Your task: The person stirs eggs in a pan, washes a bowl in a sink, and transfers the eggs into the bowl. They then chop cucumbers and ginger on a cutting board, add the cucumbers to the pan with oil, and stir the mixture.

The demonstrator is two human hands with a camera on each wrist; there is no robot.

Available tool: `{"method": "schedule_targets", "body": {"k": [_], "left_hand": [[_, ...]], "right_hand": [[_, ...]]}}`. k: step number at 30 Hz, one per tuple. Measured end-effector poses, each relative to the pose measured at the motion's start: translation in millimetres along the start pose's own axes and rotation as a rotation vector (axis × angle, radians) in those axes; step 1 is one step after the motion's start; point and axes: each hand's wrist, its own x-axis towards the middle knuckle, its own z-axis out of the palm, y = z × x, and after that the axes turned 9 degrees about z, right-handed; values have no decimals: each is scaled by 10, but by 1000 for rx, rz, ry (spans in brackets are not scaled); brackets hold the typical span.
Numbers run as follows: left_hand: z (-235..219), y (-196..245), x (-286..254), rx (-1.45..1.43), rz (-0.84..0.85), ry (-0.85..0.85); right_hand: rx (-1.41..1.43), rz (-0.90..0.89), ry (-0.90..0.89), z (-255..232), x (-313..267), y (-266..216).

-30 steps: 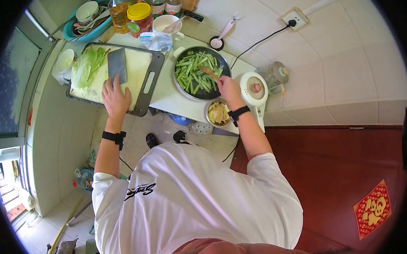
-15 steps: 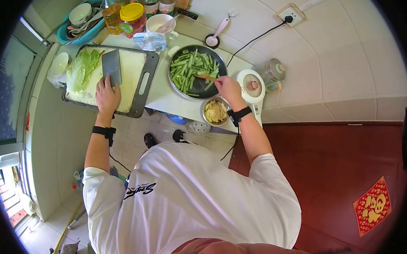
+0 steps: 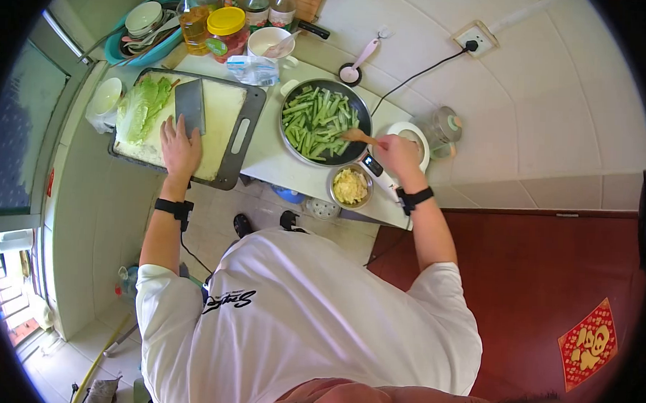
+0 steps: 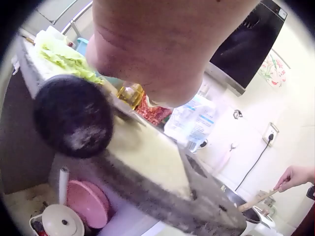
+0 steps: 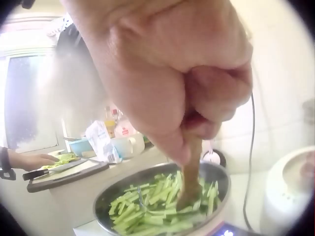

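My right hand (image 3: 399, 156) grips the handle of a wooden spatula (image 3: 355, 135), whose blade dips into a pan (image 3: 371, 110) of cut green vegetable sticks (image 3: 316, 122). In the right wrist view the fingers curl tightly round that handle and the spatula (image 5: 189, 191) stands among the sticks. My left hand (image 3: 180, 150) rests, fingers extended, over the near part of the cutting board (image 3: 221, 136), with fingertips at the cleaver (image 3: 190, 108). The cleaver's black handle (image 5: 35, 174) shows beside the hand in the right wrist view. Leafy lettuce (image 3: 143, 111) lies left of the blade.
A bowl of chopped pale yellow food (image 3: 350, 186) stands by the counter's front edge, beside the pan's handle (image 3: 379, 171). Behind are a white mug (image 3: 269, 42), a plastic packet (image 3: 253, 70), a yellow-lidded jar (image 3: 227, 28) and bottles. A white lidded pot (image 3: 419, 137) stands right.
My right hand has moved right with the spatula, toward the pan's right side, uncovering the pan's handle. The left hand stays by the cleaver; the head view has shifted slightly.
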Motion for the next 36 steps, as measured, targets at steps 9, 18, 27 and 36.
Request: {"method": "schedule_targets", "body": {"k": [9, 18, 27, 36], "left_hand": [[-19, 113, 867, -205, 42, 139], [-44, 16, 2318, -315, -55, 335], [299, -225, 2954, -321, -122, 363], [63, -100, 2881, -396, -321, 293]], "right_hand": [[271, 118, -131, 413, 430, 51], [413, 204, 55, 817, 373, -359], [275, 369, -161, 34, -337, -85], [469, 367, 14, 438, -38, -544]]}}
